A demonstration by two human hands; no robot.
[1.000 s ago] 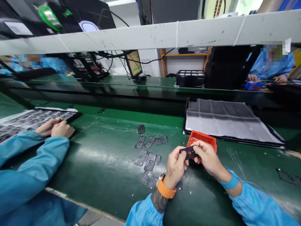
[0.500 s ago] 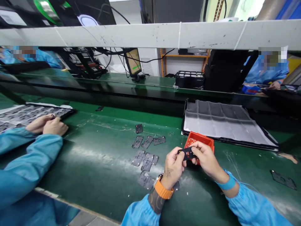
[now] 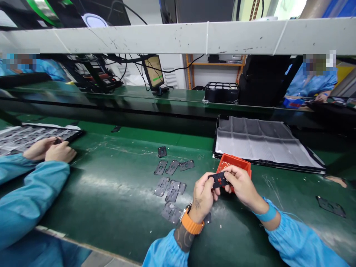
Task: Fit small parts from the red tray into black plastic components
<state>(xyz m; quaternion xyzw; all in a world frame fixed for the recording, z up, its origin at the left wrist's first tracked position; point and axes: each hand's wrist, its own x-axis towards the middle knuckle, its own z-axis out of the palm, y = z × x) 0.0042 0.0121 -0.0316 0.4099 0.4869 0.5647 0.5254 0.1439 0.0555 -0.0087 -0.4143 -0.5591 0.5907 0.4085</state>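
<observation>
Between my two hands is a small flat black plastic plate (image 3: 219,180) with cut-outs, through which the red behind it shows. My left hand (image 3: 204,191), with an orange watch strap at the wrist, pinches the plate's left end. On the right end, the fingers of my right hand (image 3: 241,185) are closed, a blue band round that wrist. Just behind them stands a red bin (image 3: 236,161) holding small pale pieces, partly hidden by my hands. Several similar black plates (image 3: 172,191) lie on the green bench to the left of my hands, some overlapping.
A stack of black trays with a translucent sheet (image 3: 256,142) lies behind the bin. Another black plate (image 3: 330,206) rests at far right. At left, a co-worker's hands (image 3: 51,149) work beside a filled tray (image 3: 25,135). A grey beam (image 3: 178,37) crosses above the bench.
The view has shifted slightly, so everything sits a little further left. My hands still hold the black plate in front of the red bin, its tilt barely different.
</observation>
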